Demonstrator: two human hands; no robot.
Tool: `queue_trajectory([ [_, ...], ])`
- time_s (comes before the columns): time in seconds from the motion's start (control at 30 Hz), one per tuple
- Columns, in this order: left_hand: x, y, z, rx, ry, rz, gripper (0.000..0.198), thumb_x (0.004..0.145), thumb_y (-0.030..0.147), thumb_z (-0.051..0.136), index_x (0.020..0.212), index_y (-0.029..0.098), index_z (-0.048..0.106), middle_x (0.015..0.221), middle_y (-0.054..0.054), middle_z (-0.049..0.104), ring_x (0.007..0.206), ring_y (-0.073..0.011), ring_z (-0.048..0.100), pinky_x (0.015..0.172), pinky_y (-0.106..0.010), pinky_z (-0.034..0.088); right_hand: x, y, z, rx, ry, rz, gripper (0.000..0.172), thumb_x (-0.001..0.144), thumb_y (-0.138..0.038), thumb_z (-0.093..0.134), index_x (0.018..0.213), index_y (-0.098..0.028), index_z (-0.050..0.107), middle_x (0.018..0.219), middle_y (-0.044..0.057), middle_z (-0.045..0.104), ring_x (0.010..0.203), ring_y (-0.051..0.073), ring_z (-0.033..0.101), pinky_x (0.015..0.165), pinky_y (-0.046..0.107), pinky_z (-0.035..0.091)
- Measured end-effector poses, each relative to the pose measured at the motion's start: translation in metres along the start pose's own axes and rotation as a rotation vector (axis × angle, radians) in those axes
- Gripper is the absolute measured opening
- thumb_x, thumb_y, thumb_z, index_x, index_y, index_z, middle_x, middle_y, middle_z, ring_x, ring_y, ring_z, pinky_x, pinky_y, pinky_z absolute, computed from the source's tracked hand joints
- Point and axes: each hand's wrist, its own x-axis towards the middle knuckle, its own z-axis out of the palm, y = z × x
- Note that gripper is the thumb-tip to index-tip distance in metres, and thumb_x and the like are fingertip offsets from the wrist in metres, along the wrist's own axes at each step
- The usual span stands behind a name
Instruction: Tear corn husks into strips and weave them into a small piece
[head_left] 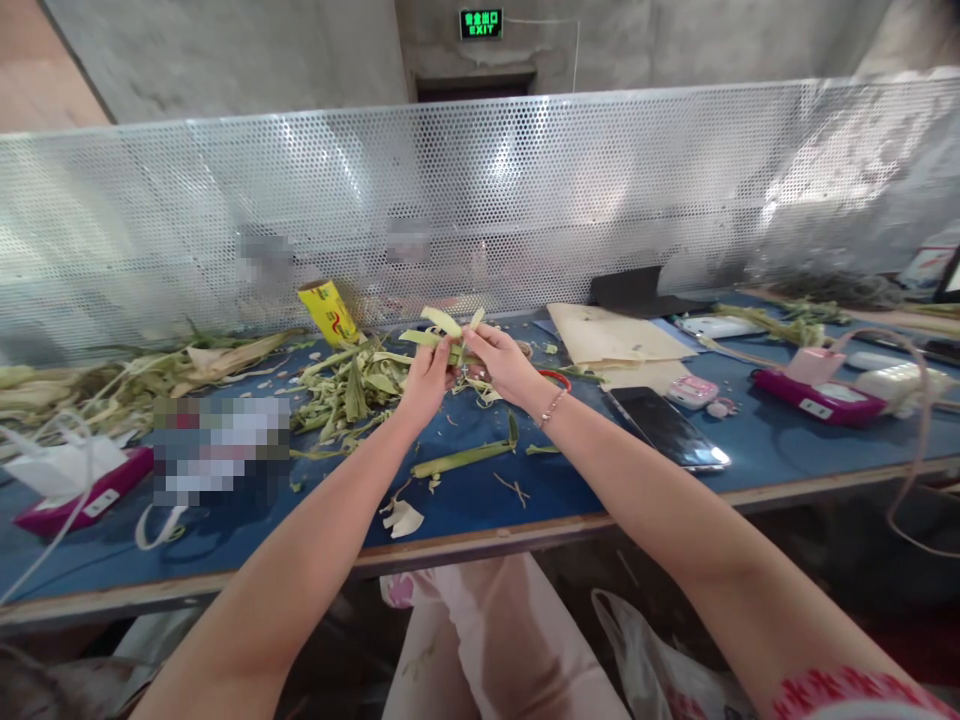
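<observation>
And across the back stands the perforated metal screen (pixel 465 200), with the blue bench (pixel 487 510) stretching out below it! Brown paper sheets (pixel 615 335) lie off to the right, and a tangled heap of green leaves (pixel 352 390) sits just beside the working spot on the left. The dark phone (pixel 667 428) rests face up near the right forearm

Now the hands, close together at the middle, raised over the bench: the left hand (pixel 429 378) and the right hand (pixel 504 362), fingers of both drawn in narrow, pinching the pale green leaf strips (pixel 441 320) between them. Exactly which strip each hand grips, I cannot tell; the fingers hide the lower ends. The ends on show fan out above the fingertips, and here a light, even pinch looks wise, since such leaf probably splits or creases under a hard squeeze. Keeping the fingers near the join should give the best control

In front, a cut stalk (pixel 461 462) lies apart from both hands, and smallest of all, thin twigs (pixel 512 489), best kept out of the grip
</observation>
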Motion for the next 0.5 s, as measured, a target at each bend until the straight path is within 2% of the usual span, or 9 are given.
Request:
queue_trajectory([
  [0.1, 0.001, 0.002, 0.000, -0.023, -0.041, -0.042, 0.028, 0.081, 0.043, 0.046, 0.071, 0.017, 0.042, 0.050, 0.006, 0.033, 0.038, -0.0028, 0.028, 0.037, -0.017, 0.021, 0.001, 0.002, -0.004, -0.137, -0.021, -0.015, 0.033, 0.072, -0.050, 0.056, 0.068, -0.018, 0.048, 0.050, -0.008, 0.035, 0.040, 0.004, 0.029, 0.039, 0.019, 0.025],
  [0.23, 0.001, 0.002, 0.000, 0.004, -0.073, -0.068, 0.030, 0.078, 0.040, 0.051, 0.063, 0.016, 0.041, 0.046, 0.006, 0.034, 0.037, -0.0024, 0.027, 0.037, -0.017, 0.020, -0.001, -0.002, -0.007, -0.317, -0.126, -0.001, 0.035, 0.072, -0.051, 0.057, 0.065, -0.019, 0.044, 0.047, -0.008, 0.037, 0.040, 0.005, 0.034, 0.041, 0.020, 0.026],
  [0.37, -0.001, 0.003, 0.001, -0.014, -0.046, -0.121, 0.027, 0.075, 0.035, 0.056, 0.063, 0.016, 0.041, 0.046, 0.006, 0.035, 0.038, -0.0021, 0.028, 0.038, -0.016, 0.019, -0.004, -0.007, -0.005, -0.360, -0.147, -0.022, 0.038, 0.068, -0.046, 0.062, 0.058, -0.018, 0.039, 0.049, -0.007, 0.038, 0.042, 0.004, 0.030, 0.041, 0.020, 0.023],
  [0.5, -0.002, 0.004, 0.003, -0.165, -0.075, -0.131, 0.025, 0.074, 0.031, 0.057, 0.065, 0.018, 0.037, 0.048, 0.008, 0.032, 0.038, -0.0020, 0.028, 0.038, -0.015, 0.019, -0.005, -0.011, -0.005, -0.393, -0.176, -0.052, 0.032, 0.072, -0.042, 0.058, 0.058, -0.016, 0.044, 0.052, -0.006, 0.040, 0.045, 0.004, 0.029, 0.042, 0.020, 0.022],
])
